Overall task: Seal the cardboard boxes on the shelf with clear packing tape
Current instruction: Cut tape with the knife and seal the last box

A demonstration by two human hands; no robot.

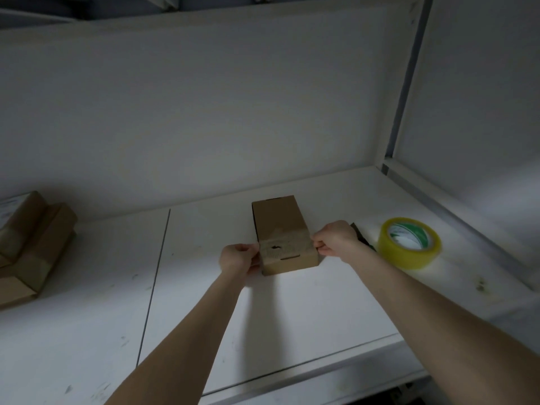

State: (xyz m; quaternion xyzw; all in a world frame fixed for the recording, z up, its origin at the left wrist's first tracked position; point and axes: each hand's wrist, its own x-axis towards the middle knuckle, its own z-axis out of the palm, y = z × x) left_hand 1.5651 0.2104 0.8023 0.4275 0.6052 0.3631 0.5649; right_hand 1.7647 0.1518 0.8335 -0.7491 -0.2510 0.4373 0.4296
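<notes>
A: Can you read anything on your shelf (292, 317)?
B: Nothing legible. The core of your tape roll (407, 260) carries green print, but it is too blurred to read.
A: And the white label (8, 206) on your stacked boxes (35, 244) at the left?
B: Blurred as well, and the frame edge cuts it off.

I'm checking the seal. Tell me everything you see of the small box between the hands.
The box is brown cardboard, oblong, closed, lying flat on the white shelf, short end toward the person. A strip of clear tape crosses its near top edge. The left hand and right hand pinch its ends at the box's sides.
</notes>
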